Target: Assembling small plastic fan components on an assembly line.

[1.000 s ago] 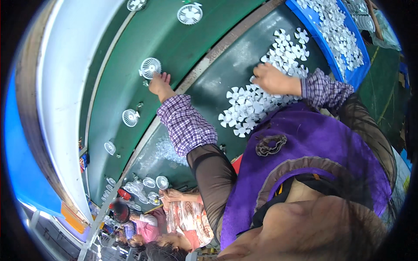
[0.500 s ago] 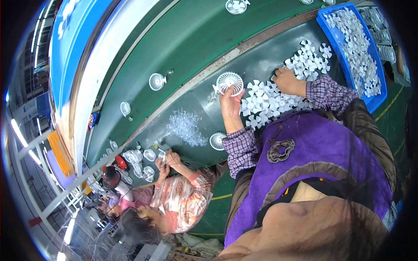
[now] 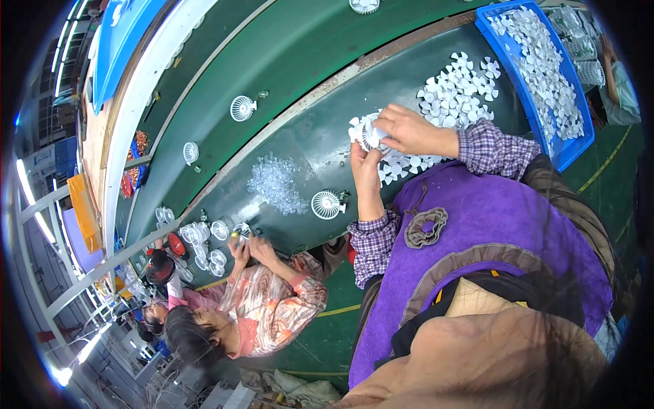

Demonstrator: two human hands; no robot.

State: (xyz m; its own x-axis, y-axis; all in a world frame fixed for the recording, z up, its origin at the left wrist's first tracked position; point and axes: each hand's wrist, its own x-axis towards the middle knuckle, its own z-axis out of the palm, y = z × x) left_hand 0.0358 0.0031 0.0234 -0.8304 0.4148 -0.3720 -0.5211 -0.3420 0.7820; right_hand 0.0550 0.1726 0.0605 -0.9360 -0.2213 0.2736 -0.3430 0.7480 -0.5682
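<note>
My left hand (image 3: pixel 368 167) is closed round the lower side of a small white fan housing (image 3: pixel 368 141), held up over the dark bench. From the right, my right hand (image 3: pixel 412 131) reaches across, its fingers bent together on a white fan blade (image 3: pixel 355 128) at the front of the housing. Those fingers partly cover both parts, so whether the blade is seated cannot be seen. Loose white fan blades (image 3: pixel 455 92) lie in a heap just beyond and beside my right wrist, with more of them below it. Left of my hands, another white fan unit (image 3: pixel 328 204) rests on the bench.
A blue tray (image 3: pixel 563 154) filled with fan blades stands at the right. Small clear plastic pieces (image 3: pixel 276 184) are heaped to the left. Beyond a raised edge, a green belt carries a fan unit (image 3: pixel 242 108) and others. A co-worker (image 3: pixel 272 310) handles parts at the left.
My right hand has left the blade heap and moved left to the housing, bringing a fan blade. The housing in my left hand has turned, and the whole view has shifted slightly.
</note>
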